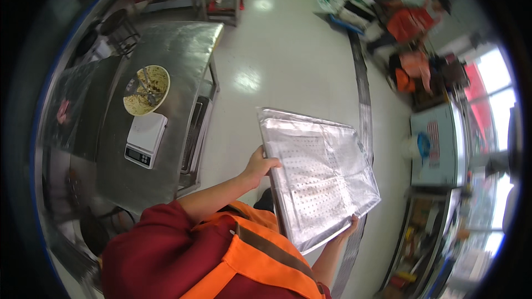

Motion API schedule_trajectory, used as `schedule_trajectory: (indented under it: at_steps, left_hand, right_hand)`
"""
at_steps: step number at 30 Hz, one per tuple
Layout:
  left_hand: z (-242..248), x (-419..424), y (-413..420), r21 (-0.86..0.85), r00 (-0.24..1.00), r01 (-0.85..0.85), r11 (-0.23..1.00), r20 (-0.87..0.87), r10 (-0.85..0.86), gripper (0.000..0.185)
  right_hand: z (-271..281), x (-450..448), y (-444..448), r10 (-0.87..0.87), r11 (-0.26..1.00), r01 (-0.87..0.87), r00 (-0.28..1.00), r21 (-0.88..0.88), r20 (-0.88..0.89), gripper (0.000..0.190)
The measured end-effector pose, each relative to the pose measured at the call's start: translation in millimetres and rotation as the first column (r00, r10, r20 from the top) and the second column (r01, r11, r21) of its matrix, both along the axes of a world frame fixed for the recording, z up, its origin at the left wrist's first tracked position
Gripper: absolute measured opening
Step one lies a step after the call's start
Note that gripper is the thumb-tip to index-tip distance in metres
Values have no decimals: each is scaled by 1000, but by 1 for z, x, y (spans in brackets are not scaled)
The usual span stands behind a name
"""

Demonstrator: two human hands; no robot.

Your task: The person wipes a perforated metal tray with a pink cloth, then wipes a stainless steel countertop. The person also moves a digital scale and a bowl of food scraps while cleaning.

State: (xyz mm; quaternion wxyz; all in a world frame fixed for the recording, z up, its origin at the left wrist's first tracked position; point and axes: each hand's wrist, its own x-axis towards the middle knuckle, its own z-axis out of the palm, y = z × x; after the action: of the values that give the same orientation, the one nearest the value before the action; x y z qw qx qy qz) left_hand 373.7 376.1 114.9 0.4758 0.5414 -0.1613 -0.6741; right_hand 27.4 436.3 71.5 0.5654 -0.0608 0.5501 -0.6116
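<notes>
A stack of metal baking trays (320,178), the top one perforated and covered by a clear plastic sheet, is held in front of my body. My left hand (264,166) grips its left edge, thumb on top and fingers underneath. At the lower right edge, my right hand (350,228) holds the stack from below, mostly hidden by it. On the steel table to the left stand a white digital scale (146,135) and a cream bowl (160,74) of chopped filling with metal utensils in it.
The steel table (183,45) is at my left, with trays (195,133) racked beneath it. Stools (114,23) stand beyond. A person in a red apron (411,23) is at the upper right. Along the right side are a white chest-like appliance (434,145) and a shelf unit (415,236).
</notes>
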Motion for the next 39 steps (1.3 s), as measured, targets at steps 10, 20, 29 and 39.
schedule_trajectory:
  at_steps: [10,20,29,39]
  left_hand:
    - [-32,38,-73,244,788,-465,851,-323,524,10]
    - [-92,118,-186,381,366,-615,690,-638,678,33]
    - [-111,171,-249,422,35,-780,461,-707,707,44]
    - [-131,162,-274,584,-607,-725,-365,-292,739,34]
  right_hand:
    - [3,59,-398,541,841,-542,840,-4,-43,31]
    - [37,309,-669,876,432,-899,437,-74,-203,5]
    - [34,618,-762,918,-51,-998,-63,40,-392,5]
    - [-68,944,-719,639,-688,-681,-732,249,-236,9]
